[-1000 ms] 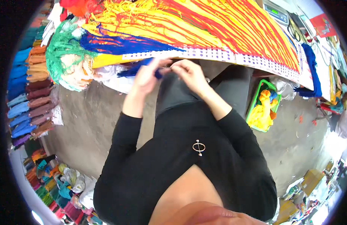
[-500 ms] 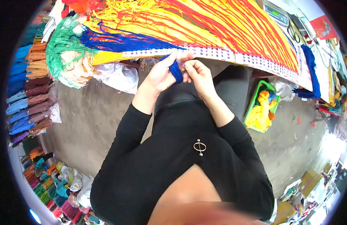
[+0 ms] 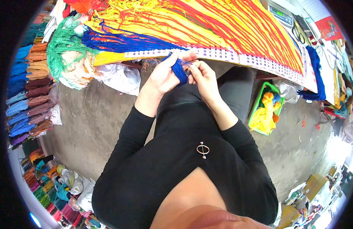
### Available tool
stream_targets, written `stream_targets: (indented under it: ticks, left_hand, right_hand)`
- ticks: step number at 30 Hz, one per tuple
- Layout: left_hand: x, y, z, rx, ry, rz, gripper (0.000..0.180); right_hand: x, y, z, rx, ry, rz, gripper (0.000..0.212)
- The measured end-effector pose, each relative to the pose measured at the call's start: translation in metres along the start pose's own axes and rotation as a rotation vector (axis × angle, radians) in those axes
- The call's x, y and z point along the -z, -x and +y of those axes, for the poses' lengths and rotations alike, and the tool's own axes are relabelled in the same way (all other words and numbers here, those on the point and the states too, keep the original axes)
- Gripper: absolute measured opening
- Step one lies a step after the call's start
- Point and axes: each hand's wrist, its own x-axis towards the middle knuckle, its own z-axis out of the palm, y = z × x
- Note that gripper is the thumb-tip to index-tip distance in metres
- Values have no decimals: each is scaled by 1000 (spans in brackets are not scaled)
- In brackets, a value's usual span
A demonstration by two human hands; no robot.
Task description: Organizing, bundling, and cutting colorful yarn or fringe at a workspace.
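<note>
A small hank of dark blue yarn [image 3: 180, 71] is looped across the fingers of my left hand [image 3: 160, 79], just in front of the table's near edge. Close beside it on the right, my right hand [image 3: 205, 78] pinches thin blue strands pulled out from that hank. Behind both hands, a long bundle of blue yarn [image 3: 127, 42] lies along the table, its narrow end near my left fingertips. Long red and yellow strands [image 3: 218, 26] spread over the table, above a white strip with dark dots [image 3: 222, 54] at its edge.
Green yarn [image 3: 67, 45] hangs over the table's left corner, above a white plastic bag [image 3: 121, 78]. Right of my legs stands a green basket [image 3: 256, 108] with yellow yarn. Another blue hank [image 3: 318, 72] hangs at the table's right end, near a scale [image 3: 280, 16]. Coloured hanks [image 3: 37, 84] line the left wall.
The blue hank on my left hand has spread looser, and strands now stretch from it to my right fingers. Both hands stay in nearly the same place.
</note>
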Motion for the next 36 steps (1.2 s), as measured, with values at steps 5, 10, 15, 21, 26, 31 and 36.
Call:
stream_targets:
  ticks: [5, 10, 15, 21, 26, 31, 36]
  left_hand:
    - [18, -2, 1, 6, 35, -81, 47]
    - [-2, 6, 5, -133, -71, 161, 47]
    - [8, 10, 13, -373, -603, 239, 55]
    - [65, 52, 66, -132, -120, 313, 51]
    - [173, 129, 136, -682, 341, 121, 54]
    - [121, 108, 118, -651, 365, 12, 54]
    - [41, 17, 43, -158, -130, 92, 53]
  right_hand:
    - [0, 1, -1, -15, -66, -11, 15]
    - [1, 6, -5, -42, -150, 21, 16]
    - [3, 12, -11, -4, 437, -43, 16]
    - [86, 20, -76, 322, 150, 366, 18]
    - [253, 58, -151, 567, -487, 576, 11]
    - [215, 55, -181, 753, 12, 796, 9]
    - [105, -25, -86, 361, 578, 217, 13]
